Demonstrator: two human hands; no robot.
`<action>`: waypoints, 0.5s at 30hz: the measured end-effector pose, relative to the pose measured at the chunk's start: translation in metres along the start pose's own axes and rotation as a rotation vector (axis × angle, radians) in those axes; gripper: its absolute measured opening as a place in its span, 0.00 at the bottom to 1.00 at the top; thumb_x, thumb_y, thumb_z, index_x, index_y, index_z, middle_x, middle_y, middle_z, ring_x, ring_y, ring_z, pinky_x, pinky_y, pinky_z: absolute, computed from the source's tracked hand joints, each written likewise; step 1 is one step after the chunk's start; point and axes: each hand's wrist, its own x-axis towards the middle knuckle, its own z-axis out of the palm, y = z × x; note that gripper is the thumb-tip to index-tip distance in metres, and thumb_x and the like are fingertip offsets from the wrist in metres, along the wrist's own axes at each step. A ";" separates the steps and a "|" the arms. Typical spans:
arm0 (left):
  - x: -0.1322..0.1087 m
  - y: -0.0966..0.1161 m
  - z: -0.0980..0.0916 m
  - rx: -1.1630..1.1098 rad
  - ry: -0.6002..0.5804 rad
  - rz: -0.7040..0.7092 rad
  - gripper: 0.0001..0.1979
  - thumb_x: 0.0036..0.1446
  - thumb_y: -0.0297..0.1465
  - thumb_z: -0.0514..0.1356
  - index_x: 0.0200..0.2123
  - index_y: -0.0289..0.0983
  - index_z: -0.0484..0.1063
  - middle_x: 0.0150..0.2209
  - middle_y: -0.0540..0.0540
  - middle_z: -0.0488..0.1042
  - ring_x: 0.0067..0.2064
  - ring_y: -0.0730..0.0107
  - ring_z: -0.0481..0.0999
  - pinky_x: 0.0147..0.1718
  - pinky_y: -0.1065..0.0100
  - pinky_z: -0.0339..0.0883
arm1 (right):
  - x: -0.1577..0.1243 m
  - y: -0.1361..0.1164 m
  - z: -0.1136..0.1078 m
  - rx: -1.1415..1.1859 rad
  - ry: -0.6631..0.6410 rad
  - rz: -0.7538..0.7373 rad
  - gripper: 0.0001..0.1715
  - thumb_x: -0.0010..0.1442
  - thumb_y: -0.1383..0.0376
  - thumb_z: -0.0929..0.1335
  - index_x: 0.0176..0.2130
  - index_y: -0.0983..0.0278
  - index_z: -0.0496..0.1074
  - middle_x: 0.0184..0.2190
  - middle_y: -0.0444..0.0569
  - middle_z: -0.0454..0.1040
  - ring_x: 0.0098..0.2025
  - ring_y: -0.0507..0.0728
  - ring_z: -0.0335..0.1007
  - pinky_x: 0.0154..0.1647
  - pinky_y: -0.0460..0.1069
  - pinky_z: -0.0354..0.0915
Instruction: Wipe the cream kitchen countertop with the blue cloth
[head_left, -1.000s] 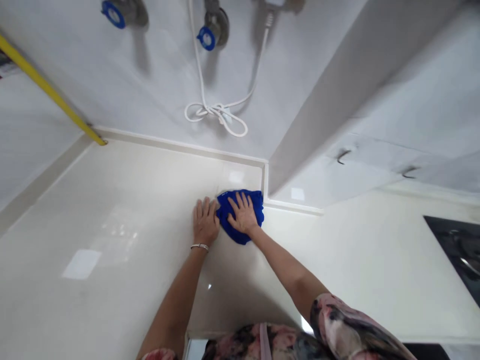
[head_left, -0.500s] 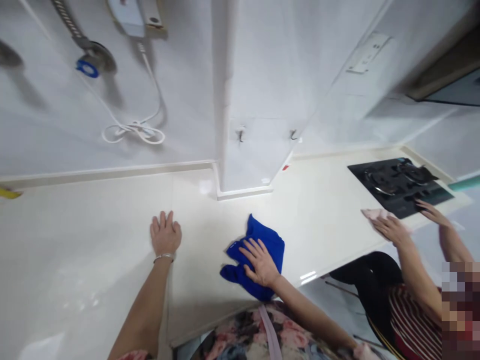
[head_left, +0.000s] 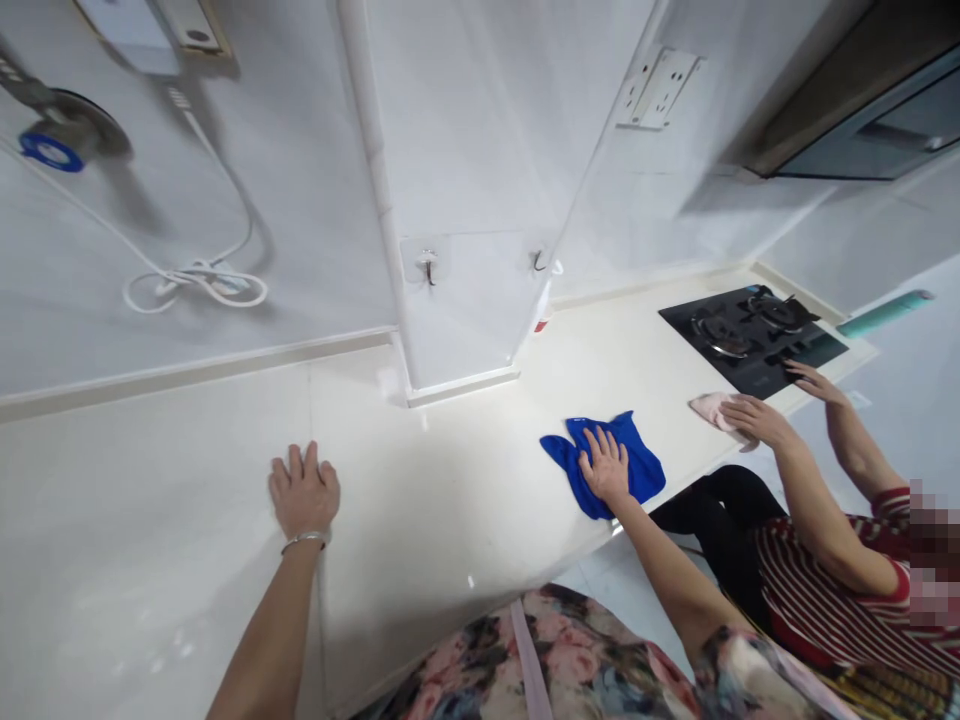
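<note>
My right hand (head_left: 604,466) presses flat on a crumpled blue cloth (head_left: 634,456) near the front edge of the cream countertop (head_left: 187,470). My left hand (head_left: 304,492), with a thin bracelet on the wrist, rests palm down on the bare countertop well to the left, fingers spread, holding nothing. The cloth lies to the right of the white wall pillar (head_left: 457,190).
A co-worker in a striped top stands at the right, one hand on a pink cloth (head_left: 712,408), the other at the black gas hob (head_left: 750,335). On the wall are a coiled white cord (head_left: 199,283), a blue-capped valve (head_left: 46,150), two hooks and a socket plate (head_left: 660,88).
My right hand has slid the blue cloth from the corner beside the pillar out to the right along the counter. My left hand stayed flat on the counter. The view turned right, revealing the co-worker.
</note>
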 end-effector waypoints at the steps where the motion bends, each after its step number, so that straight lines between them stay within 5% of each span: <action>1: 0.001 -0.001 0.000 0.000 -0.009 -0.007 0.33 0.72 0.42 0.41 0.72 0.32 0.62 0.75 0.34 0.55 0.78 0.39 0.44 0.75 0.38 0.42 | 0.011 -0.010 0.002 -0.020 -0.004 0.064 0.36 0.73 0.58 0.56 0.73 0.65 0.62 0.75 0.61 0.57 0.76 0.72 0.49 0.74 0.72 0.48; 7: 0.002 -0.006 0.002 -0.014 -0.031 -0.024 0.33 0.73 0.44 0.43 0.73 0.34 0.62 0.76 0.34 0.55 0.78 0.40 0.43 0.75 0.39 0.41 | 0.075 -0.078 0.005 -0.083 -0.079 0.296 0.38 0.73 0.57 0.55 0.76 0.68 0.56 0.75 0.68 0.52 0.76 0.80 0.45 0.69 0.79 0.47; 11: 0.000 -0.002 0.000 0.004 -0.010 -0.027 0.33 0.73 0.45 0.44 0.72 0.34 0.63 0.75 0.35 0.56 0.78 0.41 0.45 0.75 0.41 0.42 | 0.108 -0.127 0.005 -0.048 -0.081 0.204 0.39 0.73 0.57 0.55 0.76 0.68 0.54 0.76 0.67 0.50 0.76 0.81 0.44 0.69 0.80 0.46; 15: 0.001 0.005 -0.008 0.032 -0.035 -0.053 0.33 0.72 0.45 0.44 0.72 0.34 0.63 0.75 0.36 0.56 0.78 0.41 0.47 0.75 0.42 0.43 | 0.111 -0.179 0.001 0.028 -0.080 0.095 0.40 0.72 0.57 0.56 0.76 0.72 0.54 0.76 0.68 0.49 0.77 0.81 0.42 0.71 0.79 0.42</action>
